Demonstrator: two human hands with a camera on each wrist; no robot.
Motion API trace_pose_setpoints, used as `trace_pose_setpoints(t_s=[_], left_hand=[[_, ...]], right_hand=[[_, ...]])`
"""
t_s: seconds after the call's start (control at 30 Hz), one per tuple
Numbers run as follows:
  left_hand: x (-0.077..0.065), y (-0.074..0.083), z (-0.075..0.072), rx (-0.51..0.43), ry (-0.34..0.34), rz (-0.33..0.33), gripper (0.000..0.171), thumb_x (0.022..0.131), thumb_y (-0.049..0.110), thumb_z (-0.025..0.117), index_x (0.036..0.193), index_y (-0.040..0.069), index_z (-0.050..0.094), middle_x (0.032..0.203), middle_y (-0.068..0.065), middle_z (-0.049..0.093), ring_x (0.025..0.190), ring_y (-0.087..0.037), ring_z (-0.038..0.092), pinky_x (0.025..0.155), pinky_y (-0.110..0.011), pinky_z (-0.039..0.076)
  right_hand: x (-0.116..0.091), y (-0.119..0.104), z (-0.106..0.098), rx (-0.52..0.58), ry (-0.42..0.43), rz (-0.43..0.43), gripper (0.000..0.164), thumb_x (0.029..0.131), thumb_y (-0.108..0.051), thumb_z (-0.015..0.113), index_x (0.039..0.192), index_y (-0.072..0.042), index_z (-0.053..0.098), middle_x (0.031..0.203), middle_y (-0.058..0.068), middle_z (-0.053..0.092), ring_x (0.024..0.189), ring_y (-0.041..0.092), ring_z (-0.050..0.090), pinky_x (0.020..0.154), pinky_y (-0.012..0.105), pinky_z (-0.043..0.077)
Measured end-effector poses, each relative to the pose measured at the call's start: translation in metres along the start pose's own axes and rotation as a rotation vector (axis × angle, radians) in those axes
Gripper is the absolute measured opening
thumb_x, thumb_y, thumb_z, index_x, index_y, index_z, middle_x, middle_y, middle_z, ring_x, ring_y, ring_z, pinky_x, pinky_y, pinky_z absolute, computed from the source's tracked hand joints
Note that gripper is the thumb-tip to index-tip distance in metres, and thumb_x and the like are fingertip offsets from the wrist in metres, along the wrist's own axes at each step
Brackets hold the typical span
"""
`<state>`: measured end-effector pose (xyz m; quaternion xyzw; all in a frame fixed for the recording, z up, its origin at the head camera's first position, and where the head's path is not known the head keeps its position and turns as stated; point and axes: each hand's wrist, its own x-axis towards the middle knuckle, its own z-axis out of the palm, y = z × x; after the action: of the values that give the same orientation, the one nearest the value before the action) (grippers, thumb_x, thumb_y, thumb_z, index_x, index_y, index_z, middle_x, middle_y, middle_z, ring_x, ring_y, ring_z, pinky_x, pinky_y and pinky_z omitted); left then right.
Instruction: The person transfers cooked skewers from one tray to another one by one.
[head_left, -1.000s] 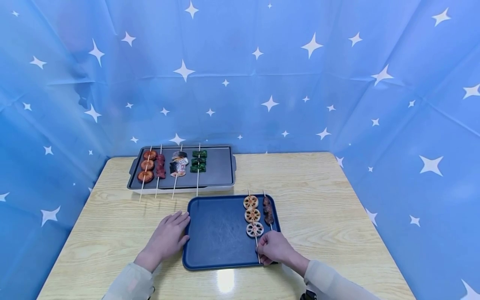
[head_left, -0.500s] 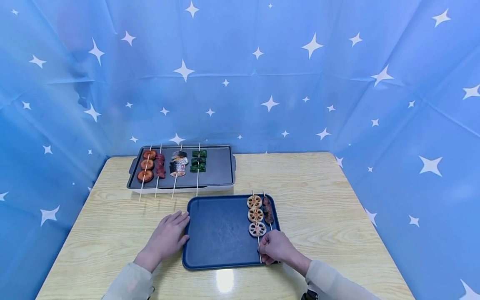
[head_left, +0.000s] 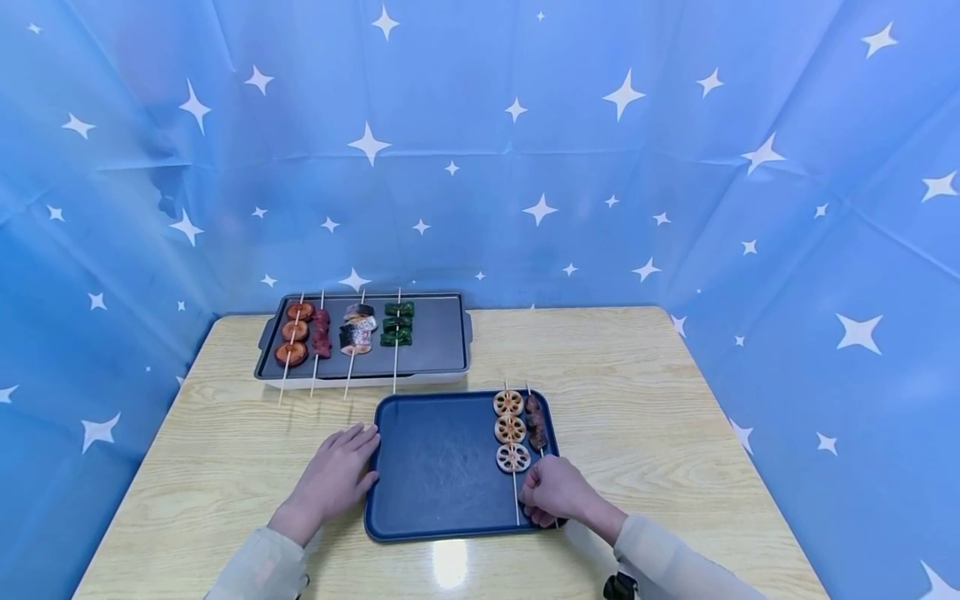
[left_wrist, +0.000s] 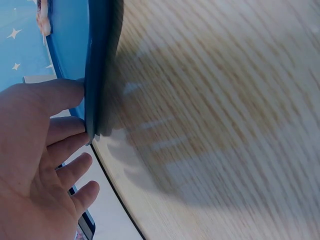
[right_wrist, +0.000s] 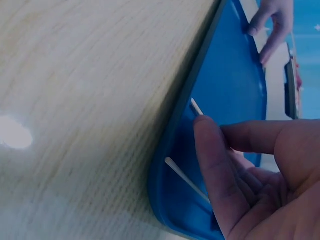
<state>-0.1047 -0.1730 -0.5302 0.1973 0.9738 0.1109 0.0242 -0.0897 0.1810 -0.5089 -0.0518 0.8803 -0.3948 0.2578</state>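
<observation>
A blue tray lies near the front of the table. On its right side is a lotus root skewer, with a brown meat skewer just right of it. My right hand is low over the tray's front right corner, close beside the lotus skewer's stick, its thumb and index finger near each other. The stick ends show by those fingers in the right wrist view. My left hand touches the tray's left rim with its fingertips, fingers extended.
Behind the tray stands a dark grill pan. It holds a mushroom skewer, a red meat skewer, a fish skewer and a green pepper skewer. A blue star-patterned curtain surrounds the wooden table.
The lotus skewer has shifted slightly right across the tray. My right hand has moved a little right, off its stick, which now shows along its lower length. The left hand stays at the rim.
</observation>
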Motion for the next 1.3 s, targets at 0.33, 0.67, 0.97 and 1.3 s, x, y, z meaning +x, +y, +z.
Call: trace_pose_setpoints(t_s=[0.33, 0.67, 0.97, 1.3], left_hand=[[0.000, 0.000, 0.000, -0.003, -0.003, 0.003, 0.054, 0.088, 0.030, 0.070, 0.133, 0.000, 0.058, 0.143, -0.014, 0.054, 0.136, -0.036, 0.045, 0.112, -0.055, 0.036], [-0.001, 0.001, -0.001, -0.005, -0.014, -0.010, 0.055, 0.088, 0.029, 0.070, 0.133, 0.000, 0.058, 0.143, -0.014, 0.054, 0.137, -0.036, 0.045, 0.113, -0.055, 0.036], [-0.001, 0.002, -0.001, -0.007, -0.012, -0.017, 0.055, 0.088, 0.030, 0.071, 0.133, 0.001, 0.058, 0.143, -0.013, 0.054, 0.137, -0.036, 0.045, 0.113, -0.055, 0.036], [-0.001, 0.001, -0.001, -0.009, -0.029, -0.026, 0.056, 0.088, 0.030, 0.071, 0.134, 0.001, 0.058, 0.144, -0.013, 0.053, 0.138, -0.035, 0.044, 0.113, -0.055, 0.036]], right_hand=[[0.006, -0.010, -0.013, 0.013, 0.005, -0.043, 0.016, 0.087, -0.003, 0.062, 0.073, 0.001, 0.068, 0.062, 0.005, 0.067, 0.053, 0.013, 0.064, 0.049, 0.028, 0.058], [0.019, -0.023, -0.025, 0.064, 0.004, -0.102, 0.009, 0.088, -0.006, 0.064, 0.085, 0.001, 0.067, 0.072, 0.013, 0.070, 0.060, 0.011, 0.063, 0.055, 0.028, 0.059], [0.037, -0.036, -0.034, 0.079, -0.006, -0.150, 0.012, 0.086, -0.003, 0.059, 0.091, 0.004, 0.068, 0.074, 0.013, 0.070, 0.065, 0.016, 0.064, 0.060, 0.032, 0.059], [0.046, -0.051, -0.028, 0.044, 0.003, -0.189, 0.017, 0.091, -0.011, 0.062, 0.097, 0.002, 0.071, 0.073, 0.013, 0.071, 0.062, 0.014, 0.064, 0.056, 0.023, 0.053]])
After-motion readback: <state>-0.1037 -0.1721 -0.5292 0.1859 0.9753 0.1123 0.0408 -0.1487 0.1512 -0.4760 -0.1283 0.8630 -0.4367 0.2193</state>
